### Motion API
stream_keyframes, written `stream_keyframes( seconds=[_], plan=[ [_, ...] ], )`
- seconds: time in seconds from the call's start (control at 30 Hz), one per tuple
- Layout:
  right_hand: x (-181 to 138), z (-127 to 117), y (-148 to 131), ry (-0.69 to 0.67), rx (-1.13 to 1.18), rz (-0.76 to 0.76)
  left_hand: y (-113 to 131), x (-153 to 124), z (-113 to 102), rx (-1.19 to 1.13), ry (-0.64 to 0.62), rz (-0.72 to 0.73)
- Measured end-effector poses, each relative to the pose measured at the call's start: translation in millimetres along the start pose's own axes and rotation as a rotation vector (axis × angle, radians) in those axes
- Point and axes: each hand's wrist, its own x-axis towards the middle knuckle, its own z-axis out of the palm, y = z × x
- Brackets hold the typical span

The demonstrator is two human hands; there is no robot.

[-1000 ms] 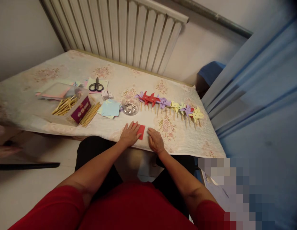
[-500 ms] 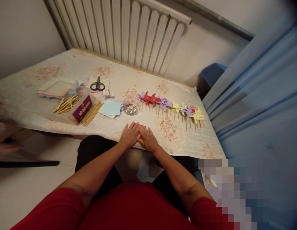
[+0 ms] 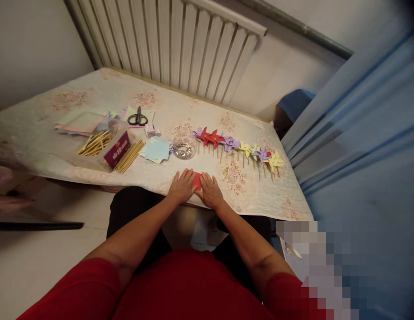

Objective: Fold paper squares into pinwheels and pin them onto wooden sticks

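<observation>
A small piece of red paper [image 3: 196, 181] lies on the cloth near the table's front edge, partly covered by both hands. My left hand [image 3: 182, 186] rests flat on its left side with fingers stretched forward. On its right edge lies my right hand [image 3: 210, 190], also flat, fingers extended. Beyond them sits a round clear container [image 3: 184, 148] of small shiny pieces. To its left is a stack of light blue and yellow paper squares [image 3: 156, 149]. A row of finished paper pinwheels [image 3: 230, 143] on sticks, in red, purple and yellow, lies to the right.
A plastic box [image 3: 108, 153] of thin sticks stands at left, with more sticks [image 3: 130, 155] beside it. Black-handled scissors [image 3: 138, 118] and small white boxes [image 3: 152, 130] lie behind. Coloured sheets [image 3: 82, 123] are at far left. A blue curtain [image 3: 353, 146] hangs along the right.
My right hand has shifted right, away from my left hand, and more of the red paper shows between them. My left hand stays nearly in place.
</observation>
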Motion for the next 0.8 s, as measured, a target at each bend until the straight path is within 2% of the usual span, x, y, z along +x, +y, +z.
stream_keyframes(
  seconds=[0.23, 0.47, 0.8],
  plan=[
    [-14, -3, -3, 0.112, 0.062, 0.082, 0, 0, 0, -0.021, 0.018, 0.008],
    [-15, -7, -15, -0.044, 0.043, -0.006, -1, -1, 3, -0.013, 0.019, 0.014],
    [-14, -2, -16, -0.038, 0.004, 0.005, 0, 0, -4, -0.004, -0.012, 0.02]
  ],
)
